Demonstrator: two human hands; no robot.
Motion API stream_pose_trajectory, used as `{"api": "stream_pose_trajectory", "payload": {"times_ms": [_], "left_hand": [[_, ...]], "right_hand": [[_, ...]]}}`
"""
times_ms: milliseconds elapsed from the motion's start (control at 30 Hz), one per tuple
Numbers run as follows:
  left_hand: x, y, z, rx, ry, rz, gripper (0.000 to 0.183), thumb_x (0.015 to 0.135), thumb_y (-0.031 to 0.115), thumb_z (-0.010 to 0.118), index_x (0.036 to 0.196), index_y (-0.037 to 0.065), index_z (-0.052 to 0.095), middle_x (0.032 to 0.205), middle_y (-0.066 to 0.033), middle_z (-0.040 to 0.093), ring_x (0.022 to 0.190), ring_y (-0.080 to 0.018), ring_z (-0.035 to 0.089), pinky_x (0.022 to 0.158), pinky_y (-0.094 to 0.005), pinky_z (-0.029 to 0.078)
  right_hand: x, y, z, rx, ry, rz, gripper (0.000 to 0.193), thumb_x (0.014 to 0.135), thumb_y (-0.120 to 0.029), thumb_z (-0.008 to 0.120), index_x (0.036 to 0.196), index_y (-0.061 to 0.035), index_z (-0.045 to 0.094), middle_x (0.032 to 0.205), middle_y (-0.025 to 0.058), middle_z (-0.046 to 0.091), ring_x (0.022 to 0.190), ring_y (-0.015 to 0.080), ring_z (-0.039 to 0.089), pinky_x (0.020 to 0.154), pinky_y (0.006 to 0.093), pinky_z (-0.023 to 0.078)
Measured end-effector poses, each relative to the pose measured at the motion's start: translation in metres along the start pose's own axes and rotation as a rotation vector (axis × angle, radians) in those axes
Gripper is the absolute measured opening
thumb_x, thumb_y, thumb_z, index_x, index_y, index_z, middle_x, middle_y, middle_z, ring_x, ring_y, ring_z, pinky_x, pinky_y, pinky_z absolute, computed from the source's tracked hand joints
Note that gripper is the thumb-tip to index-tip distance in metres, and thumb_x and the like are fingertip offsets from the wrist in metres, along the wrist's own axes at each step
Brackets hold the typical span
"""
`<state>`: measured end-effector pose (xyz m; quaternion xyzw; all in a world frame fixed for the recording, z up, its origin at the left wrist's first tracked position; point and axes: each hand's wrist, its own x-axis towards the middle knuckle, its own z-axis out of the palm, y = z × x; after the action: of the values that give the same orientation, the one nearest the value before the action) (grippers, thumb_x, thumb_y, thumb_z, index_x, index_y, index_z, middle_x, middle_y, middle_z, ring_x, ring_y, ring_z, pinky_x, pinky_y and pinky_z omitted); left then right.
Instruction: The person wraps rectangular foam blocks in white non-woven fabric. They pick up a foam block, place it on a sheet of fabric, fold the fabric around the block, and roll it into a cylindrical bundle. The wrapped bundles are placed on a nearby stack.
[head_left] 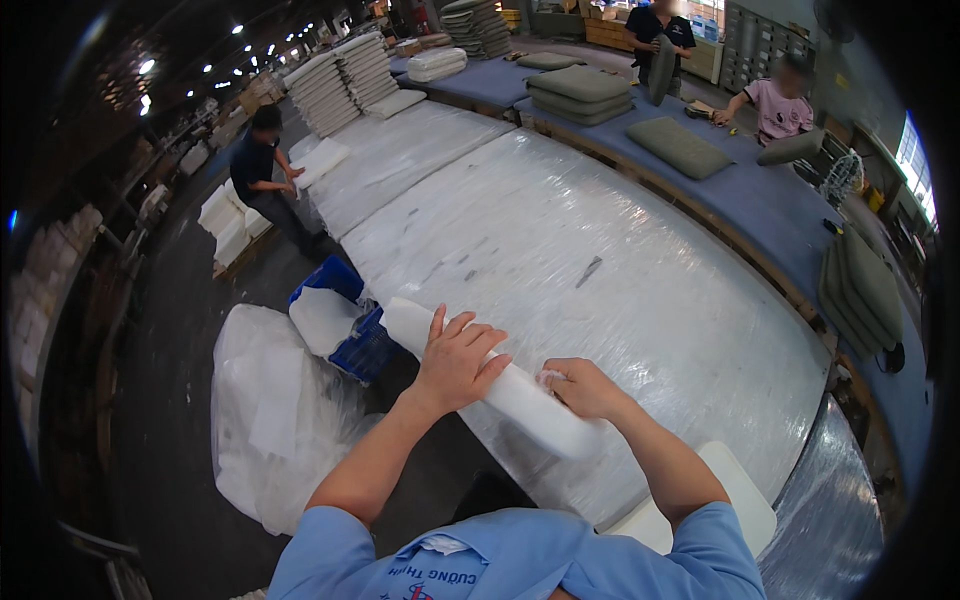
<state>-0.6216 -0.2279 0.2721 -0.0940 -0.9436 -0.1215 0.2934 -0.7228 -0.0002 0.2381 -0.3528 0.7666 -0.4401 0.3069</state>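
A long white padded piece point(535, 405), which looks like a foam cushion wrapped in wadding, stands on its edge at the near side of the table. My left hand point(455, 365) lies over its upper edge and holds it, fingers stretched across the top. Farther right along the same piece, my right hand point(585, 388) is closed in a fist against its side. A small white tuft shows at the fingers; what else they grip is hidden. The near right end of the piece is blurred.
The table point(600, 240) is covered in clear film. A white pad point(720, 490) lies by my right arm. Blue crates point(358, 345) and a plastic-wrapped bundle point(270, 420) stand left. Green cushions point(680, 147) lie on a blue bench point(770, 215). Several people work beyond.
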Motion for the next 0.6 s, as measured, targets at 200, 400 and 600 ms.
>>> {"api": "stream_pose_trajectory", "payload": {"times_ms": [200,400,600], "left_hand": [[-0.005,-0.022,0.007,-0.092,-0.125,-0.041,0.031,0.093,0.031,0.064,0.071,0.010,0.074,0.074,-0.0047,0.068,0.083,-0.0257,0.061,0.097,-0.0484,0.040],[0.009,-0.031,0.016,-0.081,-0.184,-0.105,0.033,0.093,0.029,0.065,0.068,0.009,0.071,0.072,-0.0041,0.067,0.081,-0.0262,0.061,0.088,-0.0436,0.041],[0.021,-0.054,0.017,-0.259,-0.135,0.093,0.031,0.095,0.032,0.064,0.077,0.009,0.072,0.077,-0.0058,0.068,0.081,-0.0263,0.061,0.087,-0.0415,0.043]], "right_hand": [[0.013,0.004,0.000,0.281,-0.059,0.060,0.025,0.104,-0.027,0.056,0.104,-0.0040,0.066,0.084,0.0038,0.063,0.081,0.0162,0.060,0.075,0.0329,0.050],[0.022,-0.068,0.000,-0.500,-0.078,-0.039,0.033,0.104,-0.035,0.055,0.109,-0.0052,0.066,0.092,0.0171,0.069,0.084,0.0282,0.065,0.079,0.0393,0.052],[0.044,-0.056,-0.008,-0.208,-0.035,0.227,0.040,0.104,-0.038,0.054,0.104,-0.0015,0.070,0.088,0.0215,0.070,0.080,0.0334,0.067,0.079,0.0423,0.053]]}}
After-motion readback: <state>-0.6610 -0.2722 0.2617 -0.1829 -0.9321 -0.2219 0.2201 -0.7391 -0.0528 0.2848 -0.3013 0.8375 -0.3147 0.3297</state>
